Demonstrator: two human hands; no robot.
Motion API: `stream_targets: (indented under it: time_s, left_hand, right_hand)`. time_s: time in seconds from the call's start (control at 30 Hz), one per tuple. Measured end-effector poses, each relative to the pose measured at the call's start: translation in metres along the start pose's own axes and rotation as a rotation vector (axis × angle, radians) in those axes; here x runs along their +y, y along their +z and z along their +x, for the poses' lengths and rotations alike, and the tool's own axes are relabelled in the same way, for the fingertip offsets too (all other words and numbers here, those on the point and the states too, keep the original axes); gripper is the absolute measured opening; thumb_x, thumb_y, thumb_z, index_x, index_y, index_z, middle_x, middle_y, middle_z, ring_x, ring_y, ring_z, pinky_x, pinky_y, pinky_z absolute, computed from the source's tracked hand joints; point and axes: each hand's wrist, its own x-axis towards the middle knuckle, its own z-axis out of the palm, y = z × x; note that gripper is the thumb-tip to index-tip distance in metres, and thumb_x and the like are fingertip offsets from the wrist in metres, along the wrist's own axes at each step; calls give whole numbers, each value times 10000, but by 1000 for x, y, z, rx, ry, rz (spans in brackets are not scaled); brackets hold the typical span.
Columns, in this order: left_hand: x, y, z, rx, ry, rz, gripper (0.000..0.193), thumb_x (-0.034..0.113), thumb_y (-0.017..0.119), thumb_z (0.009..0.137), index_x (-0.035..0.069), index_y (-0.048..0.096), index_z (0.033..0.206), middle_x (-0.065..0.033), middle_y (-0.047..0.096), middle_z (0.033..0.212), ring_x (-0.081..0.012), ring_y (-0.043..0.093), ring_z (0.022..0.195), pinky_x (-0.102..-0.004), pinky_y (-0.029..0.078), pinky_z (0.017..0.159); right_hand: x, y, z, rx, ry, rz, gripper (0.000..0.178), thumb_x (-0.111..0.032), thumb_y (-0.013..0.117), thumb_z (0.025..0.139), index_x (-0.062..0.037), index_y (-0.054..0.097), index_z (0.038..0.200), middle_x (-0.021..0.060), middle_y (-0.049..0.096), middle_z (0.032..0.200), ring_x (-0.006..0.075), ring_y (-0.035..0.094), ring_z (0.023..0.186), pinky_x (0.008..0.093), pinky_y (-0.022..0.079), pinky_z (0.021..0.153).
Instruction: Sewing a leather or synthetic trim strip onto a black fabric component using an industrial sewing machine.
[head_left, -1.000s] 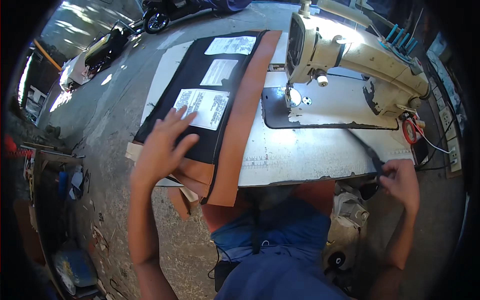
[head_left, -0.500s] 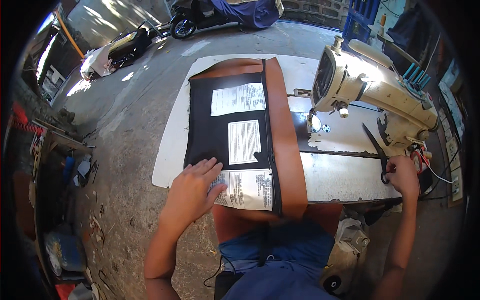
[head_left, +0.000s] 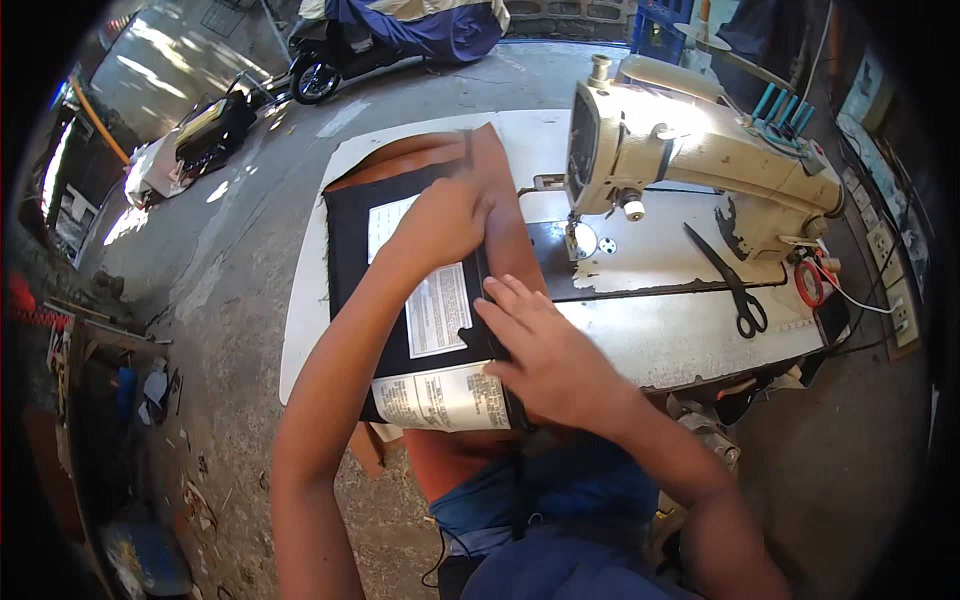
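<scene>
A black fabric panel (head_left: 345, 250) with white printed labels (head_left: 438, 318) and brown leather-like edging (head_left: 508, 205) lies on the sewing table. My left hand (head_left: 445, 222) reaches across to its far part, fingers curled at the seam between black fabric and brown strip. Its fingertips are blurred and partly hidden, so what they pinch cannot be made out. Nearer to me, my right hand (head_left: 560, 350) rests flat over the brown strip, fingers stretched out toward the seam. Black-handled scissors (head_left: 735, 285) lie on the table to the right, touched by neither hand.
A cream sewing machine (head_left: 690, 150) stands at the right of the white table (head_left: 660, 345). Beside the scissors is a red tape roll (head_left: 808, 284) near cables. A covered motorcycle (head_left: 400, 35) is parked beyond, and cluttered shelving (head_left: 100, 340) stands at the left.
My right hand has left the scissors and come over onto the brown strip. My left hand has moved from the panel's near left edge to its far right seam, curling its fingers.
</scene>
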Motion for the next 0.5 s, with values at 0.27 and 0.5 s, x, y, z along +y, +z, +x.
stream_targets:
  time_s: [0.27,0.5]
  left_hand:
    - [-118,86,-14,420,178,444,392,327,639,1064,92,680,1375,-111,678,1489,-340,657,1291,-546,480,1101]
    - [-59,11,3,-4,-30,45,368,387,709,1052,36,778,1137,-101,784,1249,-274,746,1065,-471,575,905]
  right_hand:
    - [-9,15,-37,-86,121,-286,533,-263,763,989,-3,661,1444,172,583,1626,342,579,1481,497,430,1219]
    - [-27,-16,-67,-73,237,-7,356,-219,804,949,-32,785,1252,116,769,1390,276,719,1314,438,481,1107]
